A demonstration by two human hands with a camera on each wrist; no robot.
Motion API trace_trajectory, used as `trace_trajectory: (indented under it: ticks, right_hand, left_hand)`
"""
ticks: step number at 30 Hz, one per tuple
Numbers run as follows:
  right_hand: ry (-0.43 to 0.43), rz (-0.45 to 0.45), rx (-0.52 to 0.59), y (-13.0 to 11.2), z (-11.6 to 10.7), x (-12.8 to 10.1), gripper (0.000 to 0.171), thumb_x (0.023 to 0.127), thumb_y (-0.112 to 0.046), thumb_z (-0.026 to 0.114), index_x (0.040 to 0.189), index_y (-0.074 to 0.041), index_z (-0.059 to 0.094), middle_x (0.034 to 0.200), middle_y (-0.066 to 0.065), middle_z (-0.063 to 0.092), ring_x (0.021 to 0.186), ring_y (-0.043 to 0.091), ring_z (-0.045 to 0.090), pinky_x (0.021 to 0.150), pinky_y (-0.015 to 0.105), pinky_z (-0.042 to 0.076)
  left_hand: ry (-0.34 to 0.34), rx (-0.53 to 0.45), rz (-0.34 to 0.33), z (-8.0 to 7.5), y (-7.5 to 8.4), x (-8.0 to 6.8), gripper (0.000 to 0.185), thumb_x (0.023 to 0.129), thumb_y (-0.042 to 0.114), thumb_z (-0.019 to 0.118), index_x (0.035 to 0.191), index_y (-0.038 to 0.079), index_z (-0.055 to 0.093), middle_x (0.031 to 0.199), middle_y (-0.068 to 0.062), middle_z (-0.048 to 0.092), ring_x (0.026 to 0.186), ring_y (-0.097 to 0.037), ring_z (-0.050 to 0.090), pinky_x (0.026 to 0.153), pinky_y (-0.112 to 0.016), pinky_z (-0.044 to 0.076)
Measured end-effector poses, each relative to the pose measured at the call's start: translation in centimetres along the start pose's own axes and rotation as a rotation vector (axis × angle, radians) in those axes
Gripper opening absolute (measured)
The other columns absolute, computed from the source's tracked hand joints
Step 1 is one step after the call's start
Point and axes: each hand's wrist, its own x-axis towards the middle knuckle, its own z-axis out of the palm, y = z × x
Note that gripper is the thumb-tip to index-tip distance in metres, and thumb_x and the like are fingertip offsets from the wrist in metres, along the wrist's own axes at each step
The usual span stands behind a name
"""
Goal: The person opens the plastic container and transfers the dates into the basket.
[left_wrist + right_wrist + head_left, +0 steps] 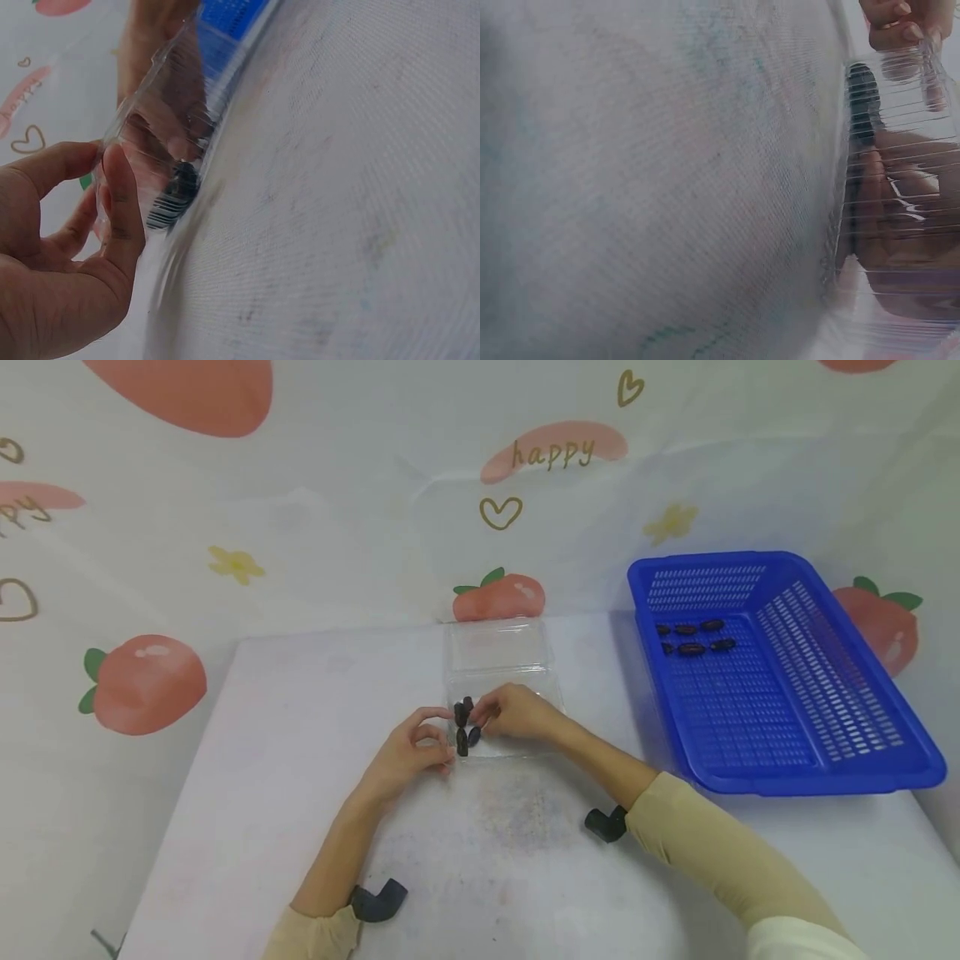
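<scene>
A clear plastic clamshell box (501, 681) stands open at the table's middle, its lid lying behind it. Several dark dates (463, 727) lie at its front left corner. My left hand (438, 743) pinches the box's left front rim; the left wrist view shows the left hand (105, 161) with thumb and forefinger on the clear wall (172, 135), and a dark date (184, 180) inside. My right hand (483, 717) reaches into the box and pinches a date beside the others. Through the box's ribbed wall (900, 135) I see a date (862, 101) and my right hand's fingers (889, 225).
A blue slotted basket (847, 727) sits at the right of the white table (262, 760), with several dates (693, 639) at its far left end. A strawberry-print curtain hangs behind. The box carries a barcode label (166, 208).
</scene>
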Motion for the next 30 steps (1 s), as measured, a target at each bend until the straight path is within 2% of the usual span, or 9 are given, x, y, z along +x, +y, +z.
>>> trace_trajectory:
  ticks: [8,14,21,30]
  right_hand:
    - [-0.032,-0.022,-0.106,-0.39,0.43,0.21,0.025,0.077,-0.005,0.08,0.101,-0.013,0.077,0.086,-0.006,0.068,0.08,0.01,0.061,0.073,0.024,0.051]
    - [-0.005,-0.07,-0.149,-0.02,0.63,0.31,0.022,0.077,-0.008,0.081,0.098,-0.014,0.078,0.084,-0.006,0.068,0.078,0.008,0.06,0.073,0.024,0.051]
    - [0.002,-0.07,-0.124,0.04,0.67,0.39,0.017,0.081,-0.011,0.08,0.097,-0.015,0.077,0.081,-0.007,0.067,0.078,0.008,0.059,0.073,0.024,0.05]
    - [0.046,-0.043,-0.065,-0.04,0.14,0.0,0.011,0.086,-0.015,0.076,0.096,-0.016,0.074,0.088,-0.006,0.069,0.086,0.011,0.062,0.079,0.028,0.052]
  left_hand:
    - [-0.006,0.014,0.004,-0.09,-0.04,0.14,0.057,0.087,-0.003,0.069,0.139,0.004,0.047,0.09,-0.008,0.056,0.076,-0.026,0.065,0.07,-0.037,0.059]
    - [-0.005,0.005,-0.004,-0.17,-0.29,0.21,0.057,0.088,-0.004,0.068,0.14,0.004,0.046,0.089,-0.007,0.056,0.069,-0.02,0.064,0.069,-0.034,0.059]
    - [0.008,-0.015,0.001,-0.23,-0.34,0.03,0.057,0.086,-0.005,0.069,0.139,0.003,0.048,0.09,-0.009,0.056,0.077,-0.025,0.065,0.068,-0.035,0.059]
    - [0.002,-0.015,-0.006,0.01,-0.2,0.0,0.056,0.088,-0.004,0.067,0.139,0.003,0.047,0.09,-0.008,0.057,0.08,-0.027,0.064,0.067,-0.034,0.059]
